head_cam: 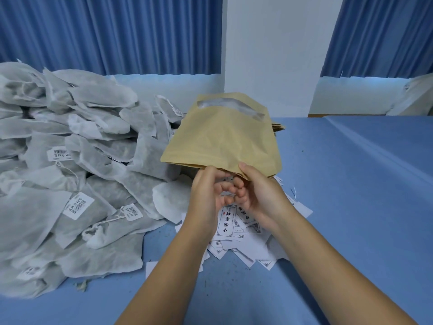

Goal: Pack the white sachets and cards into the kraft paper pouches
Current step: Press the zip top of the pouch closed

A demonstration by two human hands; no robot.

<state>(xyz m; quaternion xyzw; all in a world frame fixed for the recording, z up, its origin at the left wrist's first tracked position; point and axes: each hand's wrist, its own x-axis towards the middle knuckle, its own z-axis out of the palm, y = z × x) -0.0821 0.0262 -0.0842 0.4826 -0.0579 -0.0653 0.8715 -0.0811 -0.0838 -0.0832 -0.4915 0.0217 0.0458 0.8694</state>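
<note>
Blue-covered table (351, 207). Big heap of white sachets (70, 172) across left side, barcode labels on some. Scattered printed cards (226, 228) just beside heap, stack of kraft pouches (277, 127) further back.

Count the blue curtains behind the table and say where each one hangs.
2. The left curtain hangs left of the white pillar; the right curtain hangs right of it. Others may lie outside the view.

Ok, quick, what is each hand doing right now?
Left hand: pinching the near edge of the tan kraft paper pouch.
Right hand: gripping the same edge.
</note>
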